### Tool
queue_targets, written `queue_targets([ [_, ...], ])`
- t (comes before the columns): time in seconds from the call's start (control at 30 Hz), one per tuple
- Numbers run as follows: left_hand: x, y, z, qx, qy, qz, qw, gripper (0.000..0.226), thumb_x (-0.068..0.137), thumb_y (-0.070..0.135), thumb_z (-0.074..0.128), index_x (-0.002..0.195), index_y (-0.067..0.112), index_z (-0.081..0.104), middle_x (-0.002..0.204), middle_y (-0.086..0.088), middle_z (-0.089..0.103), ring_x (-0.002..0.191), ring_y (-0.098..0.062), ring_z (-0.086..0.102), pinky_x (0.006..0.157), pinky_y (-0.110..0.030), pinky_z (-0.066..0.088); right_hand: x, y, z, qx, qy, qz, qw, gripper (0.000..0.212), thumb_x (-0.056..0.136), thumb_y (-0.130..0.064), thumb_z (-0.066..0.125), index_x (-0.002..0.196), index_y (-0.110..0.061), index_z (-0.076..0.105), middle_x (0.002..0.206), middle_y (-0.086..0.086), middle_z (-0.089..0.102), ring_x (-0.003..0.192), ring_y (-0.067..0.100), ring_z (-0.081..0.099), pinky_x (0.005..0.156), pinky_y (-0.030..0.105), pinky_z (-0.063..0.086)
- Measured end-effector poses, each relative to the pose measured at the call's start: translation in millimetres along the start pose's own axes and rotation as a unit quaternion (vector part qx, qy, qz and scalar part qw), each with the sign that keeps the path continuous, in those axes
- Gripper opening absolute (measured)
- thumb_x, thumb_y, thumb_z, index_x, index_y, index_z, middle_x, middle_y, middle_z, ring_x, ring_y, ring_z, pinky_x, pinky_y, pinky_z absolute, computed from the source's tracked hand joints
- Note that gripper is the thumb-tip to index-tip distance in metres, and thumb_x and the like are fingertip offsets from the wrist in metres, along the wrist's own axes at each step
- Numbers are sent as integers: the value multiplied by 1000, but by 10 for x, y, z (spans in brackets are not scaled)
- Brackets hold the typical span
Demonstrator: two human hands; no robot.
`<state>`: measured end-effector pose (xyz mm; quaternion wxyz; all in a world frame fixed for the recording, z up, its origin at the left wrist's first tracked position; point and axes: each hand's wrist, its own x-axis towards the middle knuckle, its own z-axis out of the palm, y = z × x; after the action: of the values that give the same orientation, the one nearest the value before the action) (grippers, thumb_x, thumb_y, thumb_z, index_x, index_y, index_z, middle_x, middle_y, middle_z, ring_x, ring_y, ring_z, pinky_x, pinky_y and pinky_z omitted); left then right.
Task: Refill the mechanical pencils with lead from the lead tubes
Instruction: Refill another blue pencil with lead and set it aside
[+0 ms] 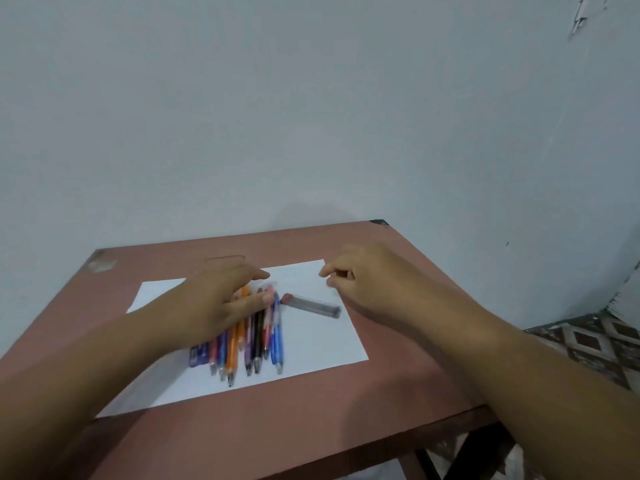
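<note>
Mechanical pencils (254, 336) bunched on white paper (322, 344), left hand (221, 299) fingers spread over them, right hand (360, 275) loosely curled, holding nothing, lead tube (313, 305) between.

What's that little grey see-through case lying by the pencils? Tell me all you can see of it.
The lead tube is a slim, translucent grey case that looks like plastic, with a reddish cap at its left end. It lies flat and slanted on the white paper, just right of the pencils, cap end nearest them. Neither hand touches it; the right hand is above its far end. Blur hides its contents.
</note>
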<state>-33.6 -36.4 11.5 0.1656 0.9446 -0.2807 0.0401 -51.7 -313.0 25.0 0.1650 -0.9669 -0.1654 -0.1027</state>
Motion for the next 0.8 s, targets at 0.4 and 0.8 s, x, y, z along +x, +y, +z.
queue_targets([
  [0.4, -194, -497, 56, -23, 4, -52, 998, 67, 91, 83, 21, 130, 40, 55, 117, 24, 58, 109, 4, 50, 97, -33, 47, 367, -361, 381, -27, -58, -184, 981, 26, 98, -32, 65, 122, -41, 72, 110, -13, 66, 95, 5, 53, 73, 17, 41],
  [0.8, -190, -560, 42, -97, 23, -41, 994, 44, 99, 65, 33, 117, 38, 63, 109, 21, 63, 106, 5, 54, 89, -22, 43, 572, -299, 467, -87, 15, -371, 925, 15, 86, -28, 80, 101, -27, 76, 104, -8, 72, 89, 15, 61, 58, 29, 52],
])
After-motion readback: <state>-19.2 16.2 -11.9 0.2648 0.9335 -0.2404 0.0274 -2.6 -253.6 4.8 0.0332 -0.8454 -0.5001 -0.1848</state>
